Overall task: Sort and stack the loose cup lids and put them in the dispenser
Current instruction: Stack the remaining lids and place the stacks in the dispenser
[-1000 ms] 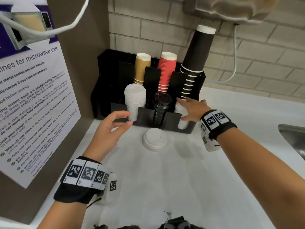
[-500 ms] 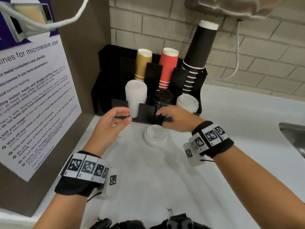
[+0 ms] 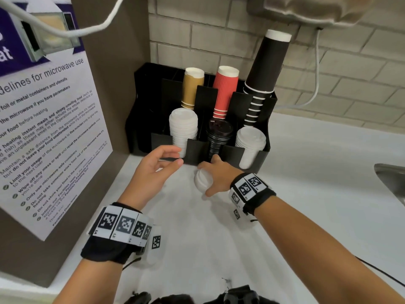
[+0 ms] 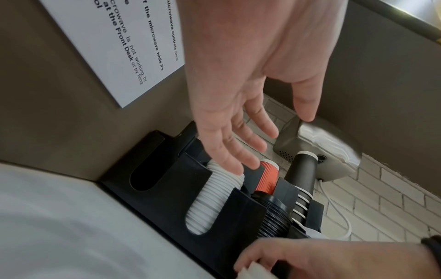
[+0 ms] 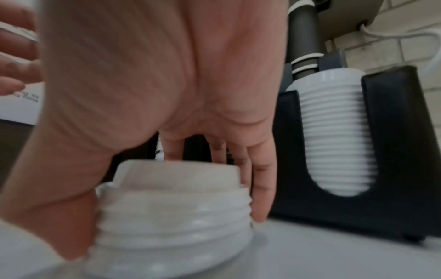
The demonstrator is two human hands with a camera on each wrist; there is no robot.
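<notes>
A short stack of loose white lids [image 3: 200, 183] [image 5: 171, 217] stands on the white counter just in front of the black dispenser [image 3: 195, 153] [image 5: 401, 151]. My right hand [image 3: 206, 179] grips this stack, thumb on its near left side and fingers [image 5: 260, 188] round its far side. My left hand [image 3: 178, 155] [image 4: 274, 137] hovers open and empty in front of the dispenser's left slot. The front slots hold white lids [image 3: 183, 126], black lids [image 3: 219, 132] and more white lids [image 3: 251, 141]. Tan, red and black cups stand behind them.
A brown panel with a microwave poster [image 3: 50, 119] closes off the left side. A sink edge [image 3: 392, 178] shows at the far right. A white cable [image 3: 315, 69] hangs down the brick wall behind the tall black cups [image 3: 267, 64].
My right hand left the dispenser's right lid slot, came down and left to the loose lid stack on the counter and closed round it. My left hand has barely moved.
</notes>
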